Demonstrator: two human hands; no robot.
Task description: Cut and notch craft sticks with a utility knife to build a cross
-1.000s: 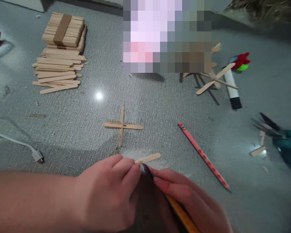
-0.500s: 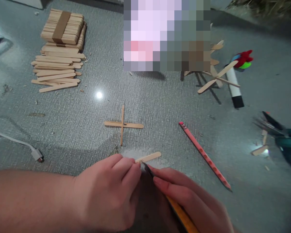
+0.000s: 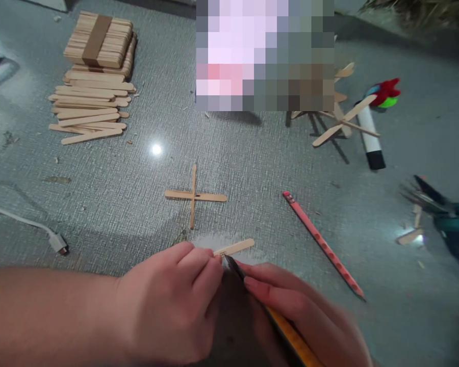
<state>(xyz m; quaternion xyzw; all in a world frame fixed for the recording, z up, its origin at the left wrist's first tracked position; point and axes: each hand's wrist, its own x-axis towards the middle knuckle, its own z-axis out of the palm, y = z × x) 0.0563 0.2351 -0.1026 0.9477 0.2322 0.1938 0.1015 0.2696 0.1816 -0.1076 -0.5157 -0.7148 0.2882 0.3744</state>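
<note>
My left hand (image 3: 172, 300) is closed on one end of a wooden craft stick (image 3: 239, 246), whose rounded far end sticks out to the right. Small marks show on the stick beside my fingertips. In my right hand (image 3: 290, 300) is a yellow and black utility knife (image 3: 285, 331), with its dark blade tip at the stick's near edge by the marks. Just beyond my hands lies a cross made of two craft sticks (image 3: 210, 197). A pink pencil (image 3: 321, 242) rests to the right of the cross.
Banded craft sticks (image 3: 117, 46) and loose sticks (image 3: 87, 112) lie at the back left. A white cable (image 3: 34, 223) reaches in from the left. At right are a stick-built piece (image 3: 342, 121), a white marker (image 3: 369, 135) and green-handled pliers (image 3: 453, 221). A pixelated block hides the back middle.
Hardly anything differs. My right hand and the knife have shifted very slightly to the right, while my left hand keeps the stick in the same place.
</note>
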